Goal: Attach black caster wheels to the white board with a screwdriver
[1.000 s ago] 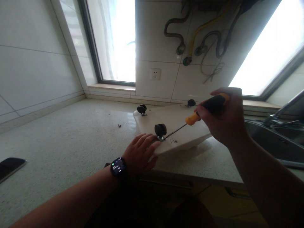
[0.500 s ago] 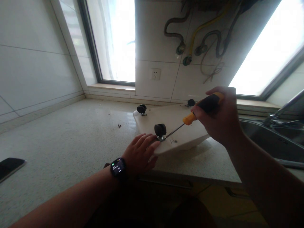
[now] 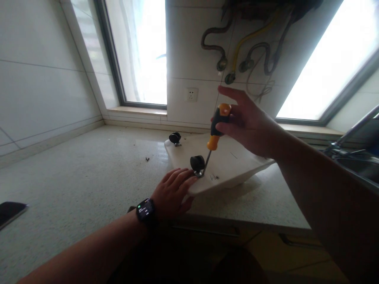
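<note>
A white panel-like base lies on the counter with black swivel casters on its upper face. One caster stands at the near corner, another at the far left. My left hand grips the near left corner, fingers on top beside the near caster's metal plate. In my right hand is a screwdriver with an orange and black handle, held between thumb and fingers, one finger stretched away. Its shaft points steeply down to the near caster's plate; the screw under the tip is too small to make out.
Small dark screws lie on the speckled counter left of the base. A phone-like dark object is at the far left. At right is a sink with a faucet. A socket and hoses are on the wall.
My right hand has moved left and up, swinging the screwdriver from a low slant to nearly upright, and its grip has loosened with a finger extended. My left hand stays on the corner.
</note>
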`<action>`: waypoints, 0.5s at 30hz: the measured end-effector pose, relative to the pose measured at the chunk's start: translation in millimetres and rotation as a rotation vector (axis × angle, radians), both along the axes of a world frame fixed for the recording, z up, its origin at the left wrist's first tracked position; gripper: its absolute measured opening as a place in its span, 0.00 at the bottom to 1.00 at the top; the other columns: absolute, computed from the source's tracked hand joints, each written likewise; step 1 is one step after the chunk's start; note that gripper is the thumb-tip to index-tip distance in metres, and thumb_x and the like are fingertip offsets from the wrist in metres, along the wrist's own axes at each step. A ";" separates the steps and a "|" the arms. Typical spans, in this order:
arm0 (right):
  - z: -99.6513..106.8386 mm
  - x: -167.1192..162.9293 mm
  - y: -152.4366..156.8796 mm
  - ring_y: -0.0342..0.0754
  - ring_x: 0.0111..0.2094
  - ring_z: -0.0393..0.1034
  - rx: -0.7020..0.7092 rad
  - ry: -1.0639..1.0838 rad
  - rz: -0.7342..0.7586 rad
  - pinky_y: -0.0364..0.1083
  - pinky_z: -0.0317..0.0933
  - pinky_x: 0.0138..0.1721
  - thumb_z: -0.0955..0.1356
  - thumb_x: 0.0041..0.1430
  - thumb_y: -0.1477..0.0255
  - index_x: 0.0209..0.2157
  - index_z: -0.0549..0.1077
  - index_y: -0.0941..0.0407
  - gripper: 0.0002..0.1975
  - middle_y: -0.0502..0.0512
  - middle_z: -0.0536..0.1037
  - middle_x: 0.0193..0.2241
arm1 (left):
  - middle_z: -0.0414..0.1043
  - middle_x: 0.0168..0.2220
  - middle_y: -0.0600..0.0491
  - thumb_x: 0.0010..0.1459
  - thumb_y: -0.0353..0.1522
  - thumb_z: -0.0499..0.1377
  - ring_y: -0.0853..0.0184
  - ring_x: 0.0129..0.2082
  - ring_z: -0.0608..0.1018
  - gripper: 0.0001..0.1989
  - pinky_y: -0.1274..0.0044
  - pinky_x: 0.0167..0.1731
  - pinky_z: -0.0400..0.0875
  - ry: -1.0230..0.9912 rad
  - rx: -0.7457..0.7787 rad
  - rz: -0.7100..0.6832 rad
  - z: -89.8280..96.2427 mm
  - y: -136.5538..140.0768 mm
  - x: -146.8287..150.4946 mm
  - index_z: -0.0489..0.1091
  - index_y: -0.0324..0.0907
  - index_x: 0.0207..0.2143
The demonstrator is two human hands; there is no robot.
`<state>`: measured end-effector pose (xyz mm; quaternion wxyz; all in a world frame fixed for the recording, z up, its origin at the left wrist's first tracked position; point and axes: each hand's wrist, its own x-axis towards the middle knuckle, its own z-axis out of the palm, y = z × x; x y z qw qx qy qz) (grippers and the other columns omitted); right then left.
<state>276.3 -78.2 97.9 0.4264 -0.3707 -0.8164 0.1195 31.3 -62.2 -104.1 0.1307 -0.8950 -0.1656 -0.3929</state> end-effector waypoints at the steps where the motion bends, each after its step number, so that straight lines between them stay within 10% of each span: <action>1: 2.6 -3.6 -0.9 0.50 0.38 0.74 0.035 -0.050 -0.036 0.50 0.73 0.39 0.71 0.61 0.70 0.65 0.63 0.46 0.32 0.52 0.76 0.42 | 0.70 0.61 0.37 0.62 0.33 0.59 0.49 0.60 0.71 0.27 0.55 0.59 0.70 0.001 0.000 0.000 -0.5 0.0 -0.2 0.63 0.35 0.62; 10: 24.3 -11.9 -2.2 0.54 0.50 0.73 0.164 -0.241 -0.195 0.55 0.68 0.51 0.65 0.62 0.74 0.56 0.75 0.54 0.21 0.58 0.77 0.52 | 0.70 0.59 0.37 0.60 0.31 0.60 0.48 0.60 0.72 0.24 0.55 0.57 0.71 -0.003 0.006 0.010 -1.3 -0.9 0.0 0.65 0.37 0.59; 15: 28.9 -9.5 -2.1 0.50 0.36 0.73 0.138 -0.228 -0.224 0.51 0.69 0.40 0.74 0.58 0.60 0.53 0.79 0.54 0.23 0.54 0.79 0.38 | 0.70 0.60 0.38 0.59 0.31 0.60 0.49 0.60 0.71 0.26 0.54 0.58 0.70 -0.004 -0.017 0.023 -0.8 -1.0 0.6 0.64 0.39 0.60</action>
